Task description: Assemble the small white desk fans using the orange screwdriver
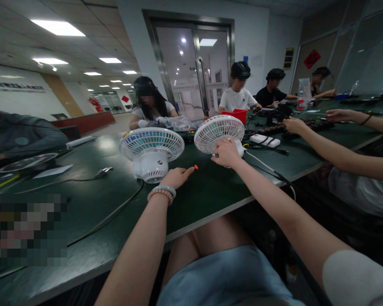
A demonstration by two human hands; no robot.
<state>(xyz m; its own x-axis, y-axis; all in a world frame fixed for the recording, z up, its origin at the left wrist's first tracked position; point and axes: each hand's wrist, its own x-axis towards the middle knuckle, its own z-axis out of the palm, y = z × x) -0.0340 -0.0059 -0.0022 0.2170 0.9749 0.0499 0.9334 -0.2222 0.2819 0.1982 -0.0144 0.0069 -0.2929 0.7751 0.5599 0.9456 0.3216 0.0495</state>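
Two white fans lie on a dark green table (pixel 210 199). My left hand (pixel 178 177), with a bangle and beads at its wrist, is beside the base of the left fan (pixel 151 163). Its thumb and fingers are pinched on a small orange piece (pixel 196 167). My right hand (pixel 226 152) rests against the back of the right fan (pixel 219 127), near its motor housing. A small dark-tipped object (pixel 215 156) sticks out at the fingers of that hand; most of it is hidden.
A white power strip (pixel 264 140) and cables lie right of the fans. Another cable (pixel 115 211) crosses the table at left. A co-worker's hands (pixel 295 126) reach in from the right. Behind are a red bin (pixel 238 115) and several people.
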